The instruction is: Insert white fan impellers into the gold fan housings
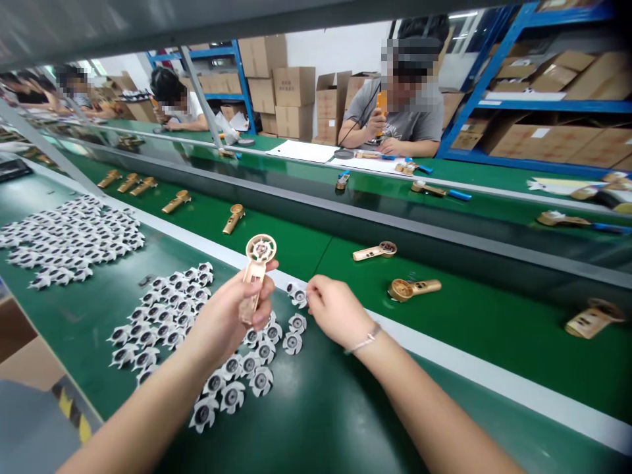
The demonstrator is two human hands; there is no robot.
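Note:
My left hand [254, 303] is wrapped round the handle of a gold handheld-fan housing [261, 250], held upright with its round, open-spoked head at the top. Just to the right, my right hand [333, 306] is closed in a pinch at the edge of a white fan blade [299, 296] with a dark hub. Its fingertips are partly hidden behind the hand. Below both hands, loose fan blades [261, 380] lie on the green table [336, 421]. A larger group of blades [162, 313] spreads out left of my left forearm.
Gold fan housings [236, 217] lie spaced along the green belt [306, 230] beyond a white strip [444, 349]. Many more blades [74, 230] cover the far left. Across the line, a person [399, 112] holds an orange tool [381, 112]. A metal shelf edge [247, 29] hangs overhead.

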